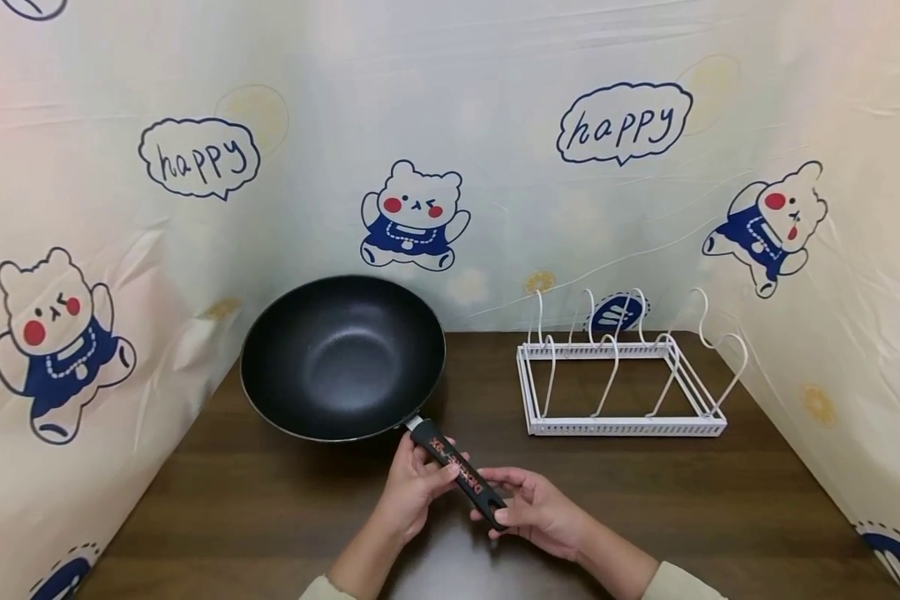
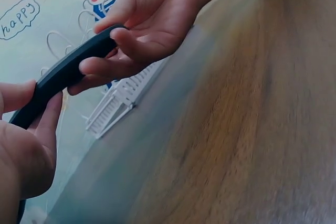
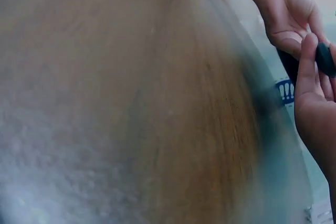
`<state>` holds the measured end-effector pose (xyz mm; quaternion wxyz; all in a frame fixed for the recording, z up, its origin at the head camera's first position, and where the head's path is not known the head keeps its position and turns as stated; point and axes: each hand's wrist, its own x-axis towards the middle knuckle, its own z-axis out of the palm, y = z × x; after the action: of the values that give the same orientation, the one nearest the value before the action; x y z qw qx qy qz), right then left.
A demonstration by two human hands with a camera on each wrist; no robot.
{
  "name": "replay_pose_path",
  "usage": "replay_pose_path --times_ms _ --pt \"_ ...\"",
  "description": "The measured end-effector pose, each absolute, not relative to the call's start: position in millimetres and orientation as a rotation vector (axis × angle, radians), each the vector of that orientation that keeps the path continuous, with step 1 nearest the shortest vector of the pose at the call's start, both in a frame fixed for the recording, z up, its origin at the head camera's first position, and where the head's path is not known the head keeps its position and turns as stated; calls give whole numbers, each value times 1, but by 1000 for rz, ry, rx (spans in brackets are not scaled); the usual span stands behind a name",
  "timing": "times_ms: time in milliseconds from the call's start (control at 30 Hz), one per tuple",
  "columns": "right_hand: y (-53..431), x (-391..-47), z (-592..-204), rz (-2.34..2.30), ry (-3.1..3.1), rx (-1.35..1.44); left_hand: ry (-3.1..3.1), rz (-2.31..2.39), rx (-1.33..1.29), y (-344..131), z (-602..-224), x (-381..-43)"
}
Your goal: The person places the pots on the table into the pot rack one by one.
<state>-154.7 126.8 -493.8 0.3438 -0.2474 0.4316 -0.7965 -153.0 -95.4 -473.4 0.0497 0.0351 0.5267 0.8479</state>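
A black wok (image 1: 342, 358) with a long black handle (image 1: 450, 462) takes up the left half of the table in the head view, its bowl facing up and toward me. My left hand (image 1: 412, 492) grips the handle near its bowl end, thumb on top and fingers beneath. At the handle's far end, my right hand (image 1: 536, 512) pinches the tip between thumb and fingers. In the left wrist view the handle (image 2: 68, 69) runs between the left hand (image 2: 29, 153) and the right hand (image 2: 149, 32). The right wrist view catches only the handle's end (image 3: 325, 60).
A white rack (image 1: 626, 427) with several upright curved wire dividers stands on the right of the brown wooden table (image 1: 270, 517). Pale cloth (image 1: 480, 75) printed with cartoon bears encloses the table at the back and both sides.
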Motion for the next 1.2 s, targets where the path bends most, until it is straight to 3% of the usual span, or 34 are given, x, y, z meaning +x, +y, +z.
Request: replay_pose_path --times_ms 367,633,1200 --pt "118 -155 -476 -1879 1604 -711 1789 2427 243 -99 -463 -150" --pt "117 -147 -476 -1847 1449 -791 1833 2301 328 -97 -447 -145" --pt "117 -128 -479 -1918 1734 -831 1928 2302 240 -88 -436 -145"
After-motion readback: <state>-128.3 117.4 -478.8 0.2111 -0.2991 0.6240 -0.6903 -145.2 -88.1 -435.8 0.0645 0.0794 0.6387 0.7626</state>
